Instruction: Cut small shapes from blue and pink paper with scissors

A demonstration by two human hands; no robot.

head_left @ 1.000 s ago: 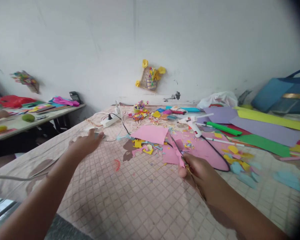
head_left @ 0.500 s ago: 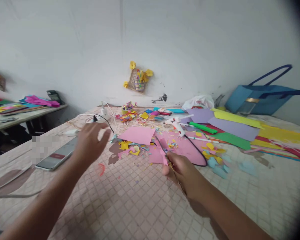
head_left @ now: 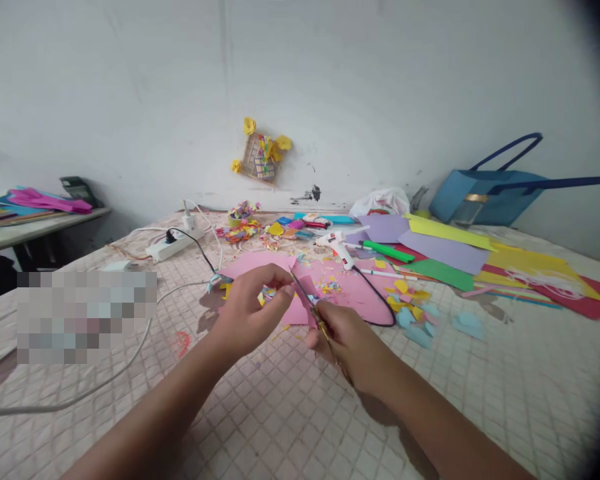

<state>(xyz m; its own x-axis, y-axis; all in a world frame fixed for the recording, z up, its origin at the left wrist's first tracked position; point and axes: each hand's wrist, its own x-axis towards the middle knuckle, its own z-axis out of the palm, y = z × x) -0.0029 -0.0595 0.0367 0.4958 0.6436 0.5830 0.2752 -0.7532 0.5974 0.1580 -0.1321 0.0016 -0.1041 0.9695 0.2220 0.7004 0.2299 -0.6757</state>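
My right hand is closed round a pair of scissors, whose blades point up and to the left. Close to the blade tips, my left hand has its thumb and index finger brought near each other; what lies between them, if anything, is too small to make out. Beneath and behind both hands lie pink paper sheets, with small yellow, pink and blue scraps scattered over them. A piece of pink paper is near the scissor blades.
A white glue gun with a black cable lies behind my right hand. Coloured sheets and a blue bag are at the right. A power strip and white cables are at the left. A decorated frame hangs on the wall.
My left hand has moved right, from beside the phone to the scissor tips, and its fingers have drawn closer together. My right hand still holds the scissors. The view has shifted slightly.
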